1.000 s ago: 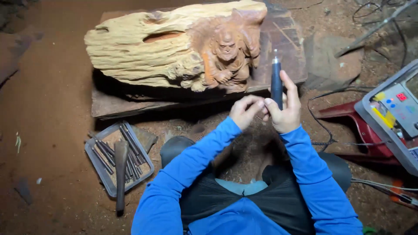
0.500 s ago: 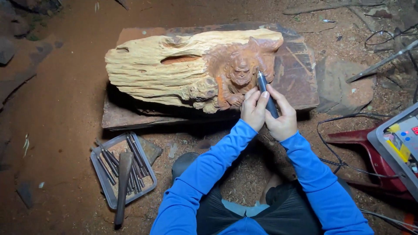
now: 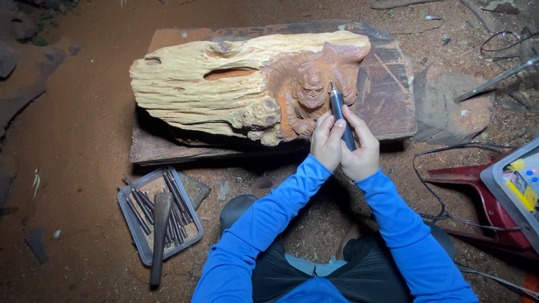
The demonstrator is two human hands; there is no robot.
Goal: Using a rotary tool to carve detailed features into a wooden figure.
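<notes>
A pale, weathered log [image 3: 224, 84] lies on a dark wooden slab [image 3: 387, 84] on the dirt floor. A reddish carved figure [image 3: 311, 92] sits in the log's right part. Both of my hands grip a dark pen-shaped rotary tool [image 3: 341, 112], its tip touching the figure near its right shoulder. My left hand [image 3: 325, 141] wraps the tool from the left, fingers on the shaft. From the right, my right hand [image 3: 362, 148] holds the tool's lower end. Both arms wear blue sleeves.
A grey tray [image 3: 140, 235] of several dark chisels sits at lower left, with a wooden-handled tool [image 3: 159, 235] lying across it. At right stand a red stool [image 3: 483, 196], a grey control box [image 3: 519, 188] and black cables [image 3: 443, 154]. A metal rod [image 3: 494, 81] lies at upper right.
The hands moved forward from above my lap to the log, and the tool's tip came down onto the carved figure. The view shifted so the log sits lower and larger in frame.
</notes>
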